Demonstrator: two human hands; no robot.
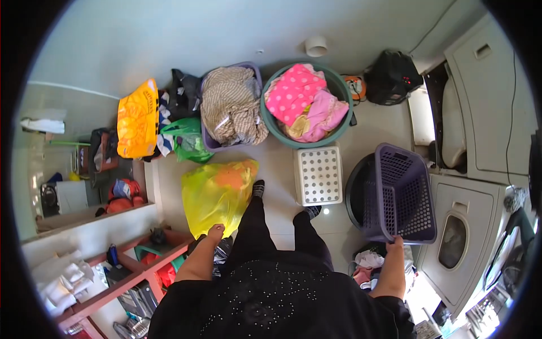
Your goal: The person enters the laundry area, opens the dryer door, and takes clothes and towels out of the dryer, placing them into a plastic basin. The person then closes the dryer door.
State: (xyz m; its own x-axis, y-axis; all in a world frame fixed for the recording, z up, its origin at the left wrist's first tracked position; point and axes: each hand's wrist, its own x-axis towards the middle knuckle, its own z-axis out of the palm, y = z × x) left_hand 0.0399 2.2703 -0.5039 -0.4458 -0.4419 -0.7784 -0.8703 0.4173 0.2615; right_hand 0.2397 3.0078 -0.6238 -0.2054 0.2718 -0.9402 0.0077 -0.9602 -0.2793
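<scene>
My left hand (215, 231) is closed on the top of a full yellow plastic bag (212, 198), which hangs or rests beside my left leg; an orange patch shows through it. With my right hand (395, 243) I grip the near rim of a purple laundry basket (403, 192), tilted so that I see into it, with no laundry visible inside. Behind the basket is a round black tub (358, 189), partly hidden. Below my right hand lies a pile of clothes (370, 260), partly covered by my arm.
A white dotted stool (319, 176) stands ahead of my feet. Along the wall are a green tub (344, 90) of pink laundry, another full basket (257, 73), a green bag (186, 138) and an orange bag (137, 121). White machines (460, 192) line the right; a reddish shelf (127, 247) is at left.
</scene>
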